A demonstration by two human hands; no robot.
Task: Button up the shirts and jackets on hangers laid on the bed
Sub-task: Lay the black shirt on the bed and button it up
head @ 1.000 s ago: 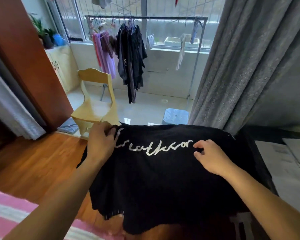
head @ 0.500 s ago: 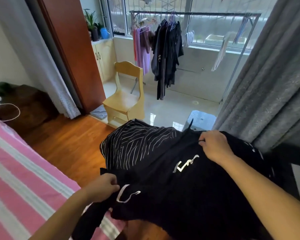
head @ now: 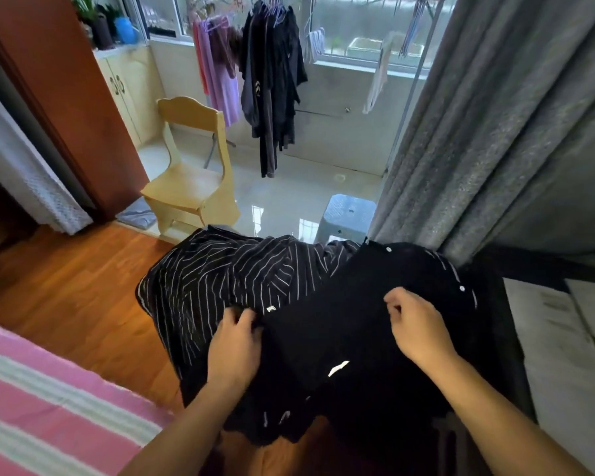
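I hold a black shirt (head: 340,324) with white buttons up in front of me, above the wooden floor. My left hand (head: 236,341) grips its fabric at the left edge, fingers curled into the cloth. My right hand (head: 418,328) pinches the cloth near the button strip on the right. Behind and to the left of the black shirt bunches a black garment with thin white stripes (head: 220,280). No hanger shows in the bundle.
The bed with its pink and white striped cover (head: 49,407) fills the lower left corner. A wooden chair (head: 189,173), a pale blue stool (head: 347,214) and a rack of hanging clothes (head: 272,73) stand ahead. A grey curtain (head: 495,132) hangs at right, above a desk with papers (head: 564,338).
The black shirt has been turned, so the white lettering is folded away and the striped garment shows. Both hands shifted their hold on the cloth, and my view swung left toward the bed.
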